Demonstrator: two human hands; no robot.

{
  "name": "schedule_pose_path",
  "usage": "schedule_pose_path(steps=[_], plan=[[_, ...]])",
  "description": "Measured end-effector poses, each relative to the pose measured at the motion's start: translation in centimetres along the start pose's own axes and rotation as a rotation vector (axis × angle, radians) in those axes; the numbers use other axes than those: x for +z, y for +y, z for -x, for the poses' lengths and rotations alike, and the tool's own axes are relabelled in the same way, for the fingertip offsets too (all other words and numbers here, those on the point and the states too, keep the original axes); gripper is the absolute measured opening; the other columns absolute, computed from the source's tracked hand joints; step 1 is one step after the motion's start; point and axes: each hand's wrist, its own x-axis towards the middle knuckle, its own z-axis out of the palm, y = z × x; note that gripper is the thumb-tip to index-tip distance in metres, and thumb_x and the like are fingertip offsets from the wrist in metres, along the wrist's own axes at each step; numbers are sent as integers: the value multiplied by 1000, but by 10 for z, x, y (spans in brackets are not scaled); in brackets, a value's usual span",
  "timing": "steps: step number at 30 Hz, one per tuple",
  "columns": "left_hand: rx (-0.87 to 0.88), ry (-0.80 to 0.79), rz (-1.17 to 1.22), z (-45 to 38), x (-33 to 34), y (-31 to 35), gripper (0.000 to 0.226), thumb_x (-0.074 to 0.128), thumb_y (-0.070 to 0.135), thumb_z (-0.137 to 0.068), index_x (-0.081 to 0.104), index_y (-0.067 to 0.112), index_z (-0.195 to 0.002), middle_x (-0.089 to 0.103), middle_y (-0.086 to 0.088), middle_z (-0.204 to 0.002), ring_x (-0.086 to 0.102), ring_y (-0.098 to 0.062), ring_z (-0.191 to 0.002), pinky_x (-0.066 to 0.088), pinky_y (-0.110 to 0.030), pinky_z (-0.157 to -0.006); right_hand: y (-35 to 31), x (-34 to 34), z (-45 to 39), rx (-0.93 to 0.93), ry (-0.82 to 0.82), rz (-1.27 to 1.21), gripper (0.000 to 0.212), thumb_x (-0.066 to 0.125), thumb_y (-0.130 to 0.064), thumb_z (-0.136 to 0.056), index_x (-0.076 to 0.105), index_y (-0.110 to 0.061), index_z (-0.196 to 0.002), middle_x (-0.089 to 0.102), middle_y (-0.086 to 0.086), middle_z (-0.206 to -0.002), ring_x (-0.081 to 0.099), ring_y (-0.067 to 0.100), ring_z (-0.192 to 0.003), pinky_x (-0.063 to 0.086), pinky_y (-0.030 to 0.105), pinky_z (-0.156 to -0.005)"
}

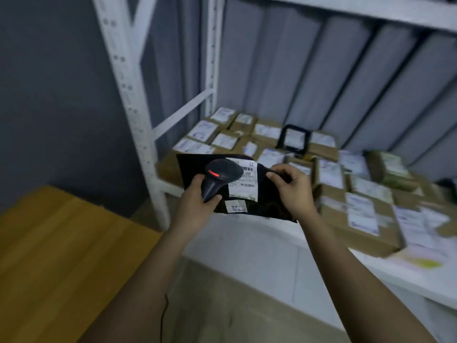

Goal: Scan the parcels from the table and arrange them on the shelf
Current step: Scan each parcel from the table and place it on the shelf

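Note:
A flat black parcel bag (pixel 267 201) with a white barcode label hangs in front of the shelf's left end. My right hand (pixel 291 186) pinches its upper right edge. My left hand (pixel 197 199) grips a black handheld scanner (pixel 220 177), whose head with a red light lies over the label's left side. The white metal shelf (pixel 272 233) behind holds several brown cardboard parcels (pixel 358 214) with white labels, packed side by side.
A wooden table (pixel 61 256) sits at lower left beside the shelf's white upright post (pixel 138 125). A black stand-like frame (pixel 293 139) rises among the boxes at the back. The scanner's thin cable (pixel 164 310) hangs by my left forearm. Grey wall behind.

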Motion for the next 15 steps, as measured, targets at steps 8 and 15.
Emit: schedule_pose_path(steps=[8,15], plan=[[296,-107,74,-34,152,152,32,69,20,-85,50,13,-109,60,0,-96,59,-24,-88,47,-38,-76,29,-214,-60,12,383,-91,7,69,-8,-87,66,-14,-85,66,-2,-80,58,3,-71,49,22,-74],[492,-239,115,-55,263,280,34,69,25,-85,50,15,-111,64,-3,-100,61,-25,-90,50,-38,-79,63,-367,-73,37,604,-108,4,67,-4,-88,66,-7,-88,65,2,-80,57,-3,-65,48,15,-70]])
